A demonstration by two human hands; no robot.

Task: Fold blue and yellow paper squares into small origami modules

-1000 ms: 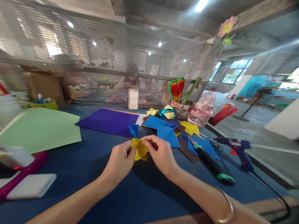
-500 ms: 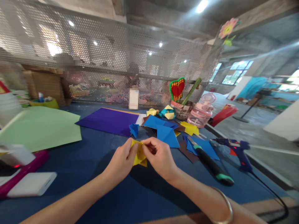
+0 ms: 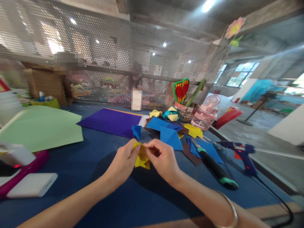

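A piece of folded yellow paper (image 3: 142, 160) is held just above the blue table by both of my hands. My left hand (image 3: 125, 158) pinches its left edge between thumb and fingers. At its upper right edge, the thumb and fingertips of my right hand (image 3: 162, 158) are closed on the paper. Part of the folds lies hidden behind my fingers. Just beyond my hands stands a small folded blue paper piece (image 3: 136, 131). Blue paper squares (image 3: 171, 138) lie in a loose pile to the right, past my right hand.
Right of my forearm lie a black-and-green utility knife (image 3: 215, 167) and a corded glue gun (image 3: 243, 153). A pink bottle (image 3: 204, 115) stands farther back. Purple paper (image 3: 110, 122), green paper (image 3: 42, 128) and a white charger (image 3: 33, 185) are to the left. A perforated screen (image 3: 102, 57) borders the back.
Both hands keep their pinch on the yellow paper. Its upper edge between the fingertips is bent slightly differently. The camera view has shifted a little.
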